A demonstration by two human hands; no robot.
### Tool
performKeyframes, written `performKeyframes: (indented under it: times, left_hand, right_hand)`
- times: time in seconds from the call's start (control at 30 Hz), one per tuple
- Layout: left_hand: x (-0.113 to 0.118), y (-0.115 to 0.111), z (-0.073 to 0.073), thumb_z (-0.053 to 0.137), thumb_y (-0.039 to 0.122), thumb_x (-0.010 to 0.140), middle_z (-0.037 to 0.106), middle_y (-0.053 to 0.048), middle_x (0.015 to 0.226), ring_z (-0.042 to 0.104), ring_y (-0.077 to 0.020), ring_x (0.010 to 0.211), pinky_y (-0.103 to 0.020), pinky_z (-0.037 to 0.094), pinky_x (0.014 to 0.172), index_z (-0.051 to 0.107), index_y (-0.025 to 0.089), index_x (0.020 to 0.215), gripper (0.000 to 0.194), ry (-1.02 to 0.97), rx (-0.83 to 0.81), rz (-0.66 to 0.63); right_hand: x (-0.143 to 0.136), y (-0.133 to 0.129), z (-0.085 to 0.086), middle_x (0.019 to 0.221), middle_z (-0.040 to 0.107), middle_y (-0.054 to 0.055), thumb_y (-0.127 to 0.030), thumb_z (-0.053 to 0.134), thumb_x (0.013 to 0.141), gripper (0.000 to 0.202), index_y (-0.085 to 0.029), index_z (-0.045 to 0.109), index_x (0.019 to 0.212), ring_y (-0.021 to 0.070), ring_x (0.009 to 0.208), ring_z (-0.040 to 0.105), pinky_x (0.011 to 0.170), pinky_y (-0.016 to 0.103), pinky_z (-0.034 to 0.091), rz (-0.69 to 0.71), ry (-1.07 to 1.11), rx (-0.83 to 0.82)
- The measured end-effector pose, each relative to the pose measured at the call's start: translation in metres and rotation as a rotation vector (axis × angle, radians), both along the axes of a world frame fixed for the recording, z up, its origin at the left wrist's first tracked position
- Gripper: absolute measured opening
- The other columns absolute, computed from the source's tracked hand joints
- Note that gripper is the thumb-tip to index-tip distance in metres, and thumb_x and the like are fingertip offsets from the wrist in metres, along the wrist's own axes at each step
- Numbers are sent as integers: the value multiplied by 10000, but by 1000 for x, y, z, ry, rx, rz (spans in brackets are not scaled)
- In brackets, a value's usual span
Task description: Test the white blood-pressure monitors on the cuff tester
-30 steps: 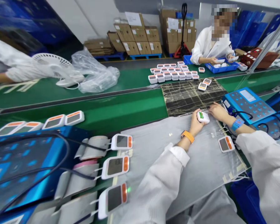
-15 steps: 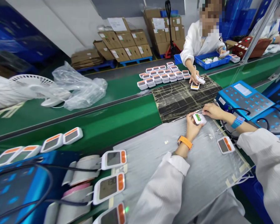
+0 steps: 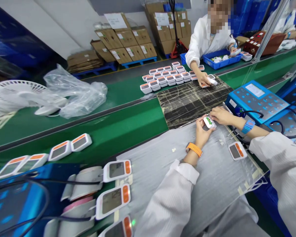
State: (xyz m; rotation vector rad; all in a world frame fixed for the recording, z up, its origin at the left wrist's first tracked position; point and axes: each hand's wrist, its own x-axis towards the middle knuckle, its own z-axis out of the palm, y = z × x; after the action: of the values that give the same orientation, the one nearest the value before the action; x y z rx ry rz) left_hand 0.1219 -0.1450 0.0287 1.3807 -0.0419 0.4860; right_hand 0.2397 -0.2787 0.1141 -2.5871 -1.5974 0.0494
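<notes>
My left hand (image 3: 202, 131), with an orange watch on the wrist, holds a small white device (image 3: 209, 123) with a green part showing in its open back. Against that device's right side are the closed fingers of my right hand (image 3: 220, 115); anything they hold is too small to make out. Both hands are over the far edge of the grey mat (image 3: 167, 171). To the right lies another white device (image 3: 237, 150) with a screen and an orange strip. Small white bits (image 3: 173, 149) rest on the mat.
Blue test boxes (image 3: 259, 95) with black cables stand at right. White devices (image 3: 117, 170) on holders sit at left. Across a black board (image 3: 192, 102), a person in white handles devices beside rows of them (image 3: 170, 79) and a blue tray (image 3: 222, 62). A fan (image 3: 19, 92) lies far left.
The whole view has shifted slightly. My right hand has come closer to the device in my left hand. The person opposite has lowered a device toward the one on the board.
</notes>
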Motion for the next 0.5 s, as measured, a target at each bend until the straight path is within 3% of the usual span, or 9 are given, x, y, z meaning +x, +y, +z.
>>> performKeyframes:
  times: [0.2, 0.33, 0.5]
  left_hand:
    - [0, 1, -1, 921, 295, 683, 451, -187, 1543, 527, -281, 1380, -520, 395, 1190, 396, 245, 1205, 742, 13, 41, -7]
    - [0, 2, -2, 907, 272, 695, 453, -185, 1540, 514, -278, 1393, -510, 402, 1185, 388, 247, 1202, 726, 12, 28, -21]
    - [0, 2, -3, 914, 287, 680, 463, -185, 1531, 534, -283, 1368, -504, 406, 1175, 407, 241, 1209, 734, 0, 34, -2]
  right_hand:
    - [3, -3, 1, 1072, 709, 132, -140, 571, 907, 177, -158, 698, 1030, 278, 1083, 635, 1167, 527, 270, 21, 54, 33]
    - [15, -17, 0, 1106, 733, 84, -192, 647, 873, 111, -203, 716, 960, 275, 1087, 657, 1169, 558, 277, 101, 270, 78]
    - [13, -23, -1, 1078, 727, 108, -157, 598, 876, 128, -189, 716, 913, 291, 1115, 640, 1152, 569, 289, 132, 205, 40]
